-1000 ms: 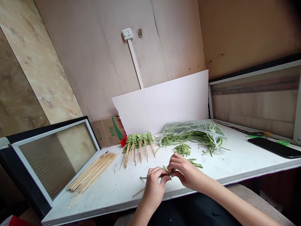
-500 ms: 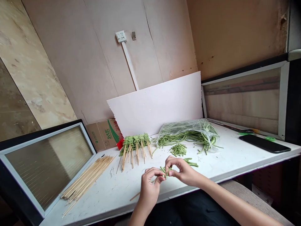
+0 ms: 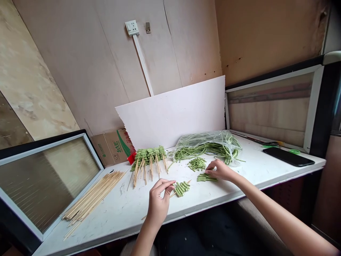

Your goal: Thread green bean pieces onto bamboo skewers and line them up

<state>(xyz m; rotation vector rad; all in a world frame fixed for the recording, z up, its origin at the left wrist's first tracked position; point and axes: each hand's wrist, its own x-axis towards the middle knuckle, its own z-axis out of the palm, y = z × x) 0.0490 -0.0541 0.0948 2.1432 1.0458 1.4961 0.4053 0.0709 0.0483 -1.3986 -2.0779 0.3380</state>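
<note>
My left hand [image 3: 159, 199] pinches a wooden skewer near the table's front edge. Several short green bean pieces [image 3: 182, 188] are threaded side by side on that skewer, whose tip shows at their right. Over a small row of cut bean pieces [image 3: 207, 177], my right hand [image 3: 218, 169] has its fingertips pressed together at the row's back edge; what lies between them is hidden. Behind the row is a pile of shorter bean bits [image 3: 196, 164]. Finished-looking bean skewers [image 3: 149, 158] are stacked further left, their sticks pointing forward.
Bare skewers [image 3: 94, 197] lie on the white table [image 3: 112, 217] at left. A clear bag of long beans [image 3: 207, 145] sits before a white board [image 3: 173, 117]. A carton [image 3: 113, 146] stands behind left; a black phone [image 3: 288, 156] lies at right.
My right hand has left the held skewer and moved right to the cut bean row. The threaded beans now show beside my left hand. The whole view has shifted slightly.
</note>
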